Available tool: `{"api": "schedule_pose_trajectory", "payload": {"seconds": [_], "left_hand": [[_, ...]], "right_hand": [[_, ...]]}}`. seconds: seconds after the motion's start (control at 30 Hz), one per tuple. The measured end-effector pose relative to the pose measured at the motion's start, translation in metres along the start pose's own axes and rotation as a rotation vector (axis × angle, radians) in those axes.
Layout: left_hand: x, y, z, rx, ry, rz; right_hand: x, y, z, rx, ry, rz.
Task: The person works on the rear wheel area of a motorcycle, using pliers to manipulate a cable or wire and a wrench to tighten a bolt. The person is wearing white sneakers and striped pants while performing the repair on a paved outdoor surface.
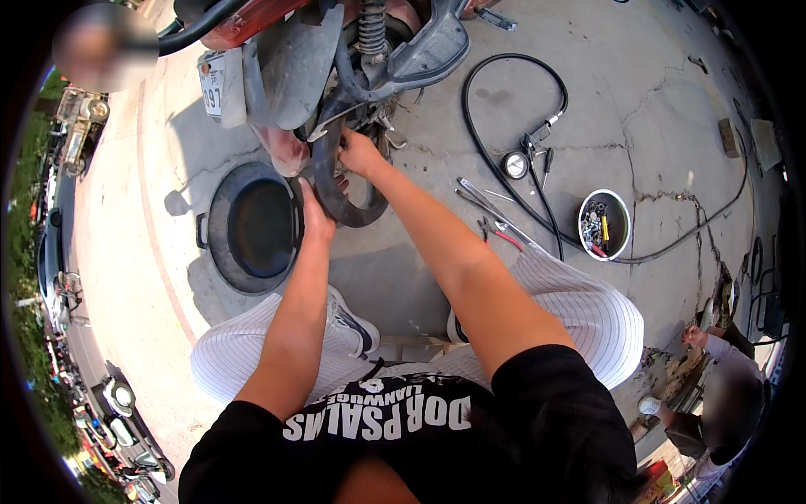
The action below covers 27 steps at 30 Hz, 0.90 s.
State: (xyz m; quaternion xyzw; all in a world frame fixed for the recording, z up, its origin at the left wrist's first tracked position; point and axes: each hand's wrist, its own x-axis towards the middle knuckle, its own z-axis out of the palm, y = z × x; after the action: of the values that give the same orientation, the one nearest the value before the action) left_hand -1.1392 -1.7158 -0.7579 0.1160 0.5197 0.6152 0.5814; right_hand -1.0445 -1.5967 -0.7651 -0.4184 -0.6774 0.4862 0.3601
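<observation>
A black rubber inner tube (358, 216) hangs in a loop from the rear of a motorbike or scooter (294, 63). My left hand (316, 215) is wrapped around the tube's left side, its fingertips showing inside the loop. Higher up, my right hand (361, 154) grips the tube near the rear wheel, its fingers bent and partly hidden. Where the tube meets the wheel is covered by bodywork. Left of my left hand stands a round black basin (220, 252) with dark liquid (259, 228) in it.
Right of me on the concrete lie an air hose (468, 105) with a gauge (515, 165), metal levers (491, 208) and red-handled pliers (506, 240). Beyond them is a white bucket (581, 220) of small tools. Another person (722, 403) sits at the lower right.
</observation>
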Motion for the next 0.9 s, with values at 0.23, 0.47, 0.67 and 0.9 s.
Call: {"api": "schedule_pose_trajectory", "payload": {"seconds": [0.23,0.47,0.67,0.9], "left_hand": [[-0.031,-0.02,0.011,0.502,-0.047,0.383],[-0.046,0.005,-0.004,0.3,-0.086,0.166],[-0.047,0.02,-0.015,0.448,-0.032,0.206],[-0.075,0.045,0.001,0.465,0.0,0.11]], "right_hand": [[-0.095,-0.013,-0.009,0.746,-0.134,0.427],[-0.101,-0.03,-0.023,0.903,-0.212,0.483],[-0.049,0.028,0.004,0.293,-0.092,0.581],[0.003,0.05,0.037,1.117,0.129,0.879]]}}
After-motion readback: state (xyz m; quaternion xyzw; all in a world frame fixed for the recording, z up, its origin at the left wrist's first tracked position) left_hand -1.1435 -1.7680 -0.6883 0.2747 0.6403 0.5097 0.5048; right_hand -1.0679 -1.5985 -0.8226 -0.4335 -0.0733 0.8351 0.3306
